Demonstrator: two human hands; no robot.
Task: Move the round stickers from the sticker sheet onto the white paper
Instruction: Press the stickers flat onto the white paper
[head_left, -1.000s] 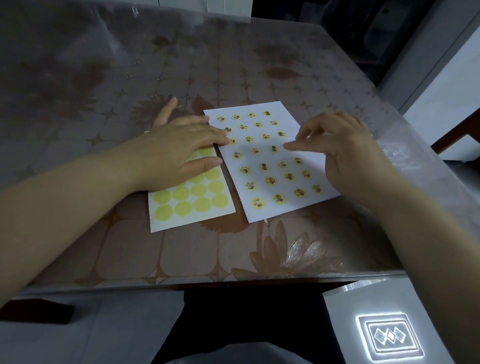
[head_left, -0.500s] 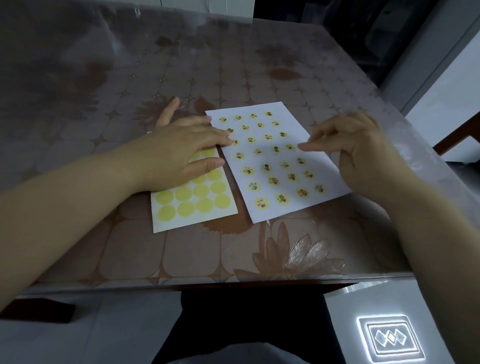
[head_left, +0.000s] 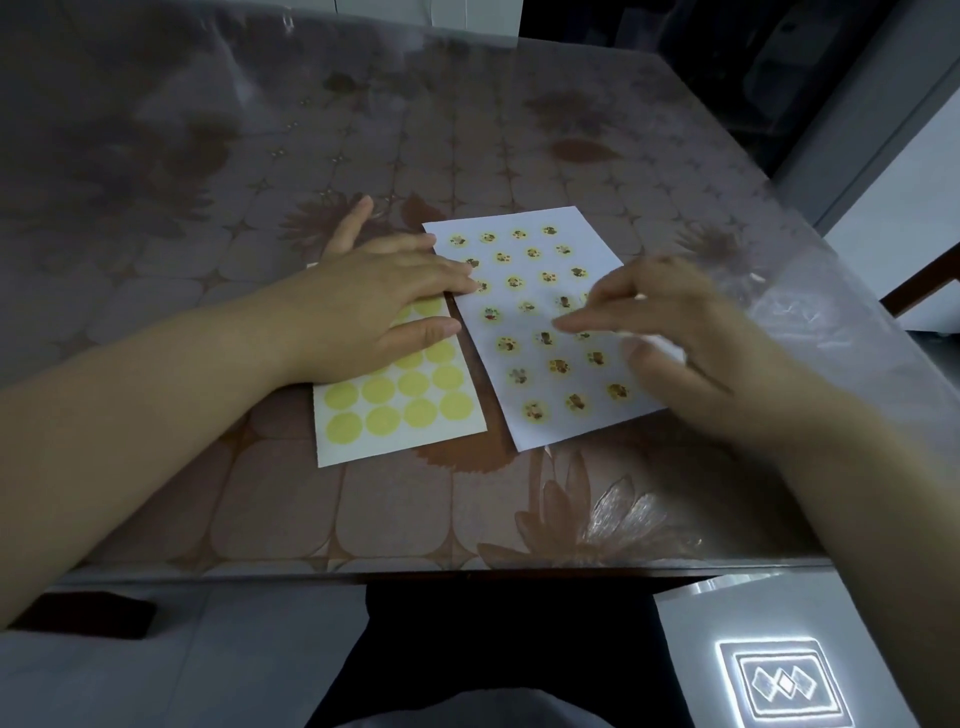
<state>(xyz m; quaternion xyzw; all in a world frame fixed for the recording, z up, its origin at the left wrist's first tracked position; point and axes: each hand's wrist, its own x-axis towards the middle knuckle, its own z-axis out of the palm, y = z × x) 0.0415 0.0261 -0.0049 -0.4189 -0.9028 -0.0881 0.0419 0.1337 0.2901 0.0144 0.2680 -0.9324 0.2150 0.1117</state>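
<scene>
1. The table (head_left: 363, 519) is showing a bare strip between its near edge and both sheets, leaving room to draw either one closer.
2. The sticker sheet (head_left: 400, 415) is lying just left of the white paper (head_left: 540, 431), a narrow gap between them. Both are running lengthwise away from the person, and yellow rounds (head_left: 382, 389) are showing at the sheet's near end.
3. The left hand (head_left: 374, 312) is lying flat with its fingers straight, pinning the sheet's far half, and its fingertips are reaching the paper's left edge.
4. The right hand (head_left: 691, 343) is hovering, blurred, over the paper's right middle with its forefinger stretching left. Whether it is pinching a sticker cannot be told.
5. Any fresh pick is likely lying to the right hand's left, across the paper's width. The left hand is nearer, but it is busy holding the sheet down.
6. Small pictured stickers (head_left: 535, 410) are filling the paper in rows to its far end. Open table is spreading beyond, though its right edge is running close by the right hand.
</scene>
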